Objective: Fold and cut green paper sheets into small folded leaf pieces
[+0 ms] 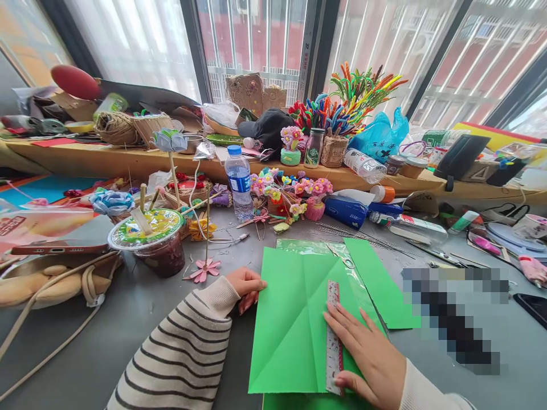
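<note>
On the grey tabletop (pixel 128 319) lies a creased, bright green paper sheet (pixel 282 324), the left hand (pixel 244 287) pinching its left edge; on it, a narrow, pale, red-edged ruler (pixel 333 364) points lengthwise away from the person beneath the right hand's (pixel 370 353) spread fingers.

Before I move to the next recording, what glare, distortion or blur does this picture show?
Head view: windows look washed out; their frames splay outward, like wide-angle distortion; clear film by the green sheet glints; a pixelated patch at right hides what lies there; ruler and right hand look fairly sharp.
</note>
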A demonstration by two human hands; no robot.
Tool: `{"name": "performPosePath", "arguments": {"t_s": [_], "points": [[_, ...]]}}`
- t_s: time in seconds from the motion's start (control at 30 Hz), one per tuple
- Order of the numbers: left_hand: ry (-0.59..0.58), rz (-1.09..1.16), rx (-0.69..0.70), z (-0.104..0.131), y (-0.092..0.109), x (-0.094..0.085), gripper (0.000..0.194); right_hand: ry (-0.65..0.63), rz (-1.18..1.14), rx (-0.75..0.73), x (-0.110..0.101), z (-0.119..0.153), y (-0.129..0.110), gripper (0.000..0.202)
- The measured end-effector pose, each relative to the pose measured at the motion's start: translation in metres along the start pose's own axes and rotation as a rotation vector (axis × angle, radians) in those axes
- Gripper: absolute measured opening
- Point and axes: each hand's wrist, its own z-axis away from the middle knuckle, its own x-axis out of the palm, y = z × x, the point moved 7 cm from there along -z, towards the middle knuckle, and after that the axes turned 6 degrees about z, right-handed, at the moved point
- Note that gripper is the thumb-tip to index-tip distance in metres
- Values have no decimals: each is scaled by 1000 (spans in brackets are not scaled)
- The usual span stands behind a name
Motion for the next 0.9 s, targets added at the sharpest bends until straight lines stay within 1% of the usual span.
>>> {"name": "performPosePath", "arguments": {"t_s": [0.1,0.2,0.37,0.43,0.53,0.63,0.9], "points": [[5,-13,-15,1,0,1,39,-61,-132,38,-5,-17,11,60],[15,-2,-10,2,1,1,39,-84,-234,58,-6,-35,21,63],[14,5,-2,1,0,1,39,-94,-294,114,0,-53,38,93],[5,8,2,1,0,1,40,-100,-293,102,1,-57,41,95],[2,3,6,1,1,0,42,-96,-285,44,-1,-64,41,84],[12,10,8,2,2,-1,42,-79,-268,23,-2,-69,40,72],[45,14,-1,3,2,-4,41,62,-255,35,-4,-77,37,64]]}}
